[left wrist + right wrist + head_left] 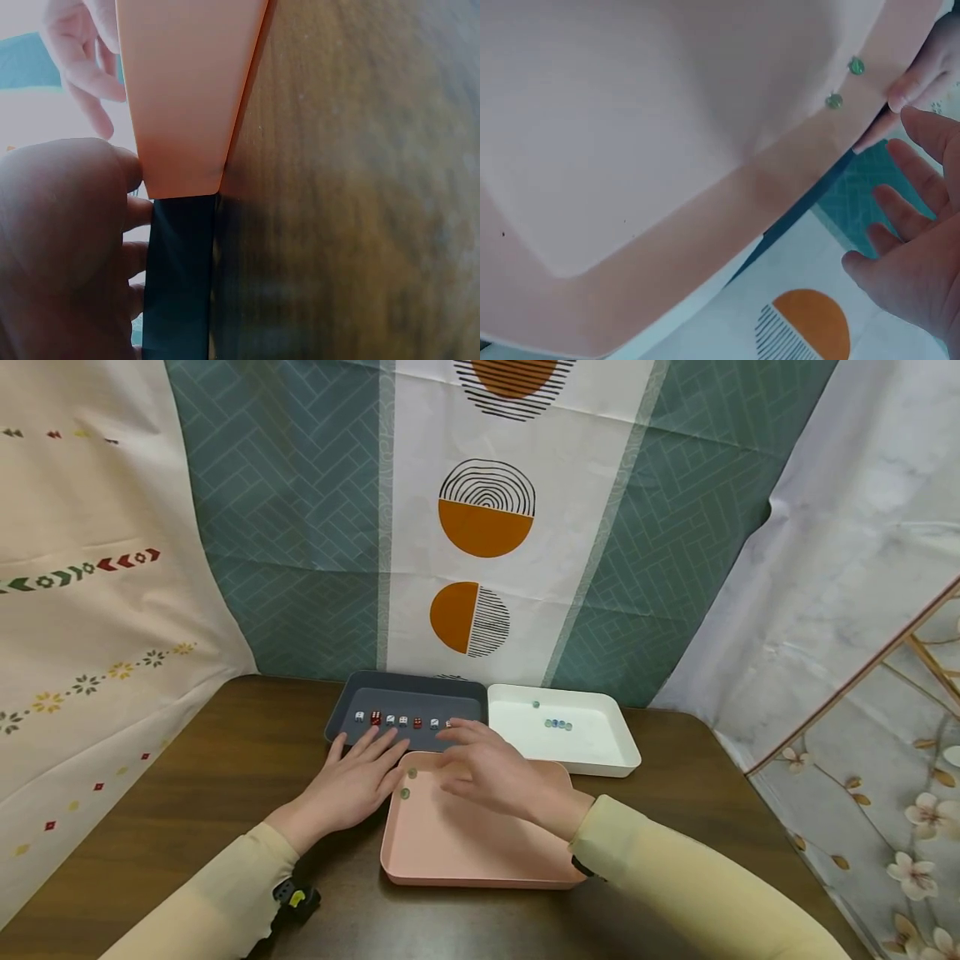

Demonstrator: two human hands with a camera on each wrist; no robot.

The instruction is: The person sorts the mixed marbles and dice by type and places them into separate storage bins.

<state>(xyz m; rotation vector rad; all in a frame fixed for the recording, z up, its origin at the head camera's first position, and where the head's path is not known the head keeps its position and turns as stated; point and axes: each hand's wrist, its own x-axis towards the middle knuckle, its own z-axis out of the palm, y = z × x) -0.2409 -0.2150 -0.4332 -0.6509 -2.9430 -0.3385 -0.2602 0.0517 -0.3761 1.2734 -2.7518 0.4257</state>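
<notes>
My left hand (352, 785) lies with spread, fairly straight fingers across the corner where the pink tray (480, 860) meets the dark grey tray (420, 687). Its thumb is at the pink rim in the left wrist view. Over the far part of the pink tray hovers my right hand (491, 772), fingers loosely bent and holding nothing; the right wrist view shows them apart. Two green glass marbles (856, 66) sit in the pink tray along its left side. A row of dice, white (403, 722) and red (417, 723), crosses the dark tray; my right fingertips overlap its right end.
Right of the dark tray stands a white tray (592, 756) with several glass marbles (558, 724) in a short row and one marble (536, 703) apart behind them. All three trays rest on a brown wooden table (247, 760). Patterned cloths (300, 527) hang behind and beside it.
</notes>
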